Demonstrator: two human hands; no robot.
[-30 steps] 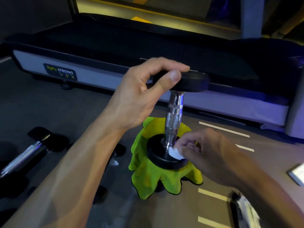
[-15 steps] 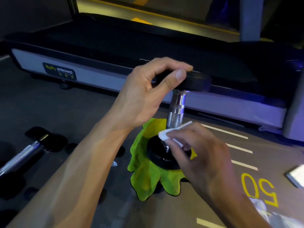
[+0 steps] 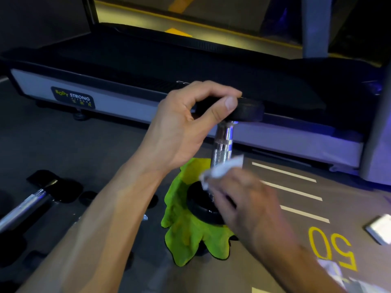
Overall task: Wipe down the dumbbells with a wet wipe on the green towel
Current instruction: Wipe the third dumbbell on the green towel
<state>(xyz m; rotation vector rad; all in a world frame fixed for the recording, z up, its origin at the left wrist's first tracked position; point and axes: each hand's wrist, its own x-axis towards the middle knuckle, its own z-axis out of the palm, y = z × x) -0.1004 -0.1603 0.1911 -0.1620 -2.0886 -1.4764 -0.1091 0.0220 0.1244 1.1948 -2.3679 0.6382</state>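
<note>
A dumbbell (image 3: 224, 142) with black ends and a chrome handle stands upright on the green towel (image 3: 186, 235), which is bunched on the floor. My left hand (image 3: 186, 127) grips the dumbbell's top black end between thumb and fingers. My right hand (image 3: 243, 204), blurred, holds a white wet wipe (image 3: 222, 170) against the lower part of the chrome handle, just above the bottom black end. The lower handle is partly hidden by my right hand.
A treadmill (image 3: 148, 106) marked BODY STRONG runs across the back. Another dumbbell (image 3: 27, 204) lies in a black foam case at left. A white pack (image 3: 378, 229) sits at right, crumpled wipes (image 3: 338, 275) at lower right. Floor shows white lines and a yellow 50.
My right hand has risen from the base of the handle, carrying the wipe up the chrome shaft. The left hand keeps its grip on the top end.
</note>
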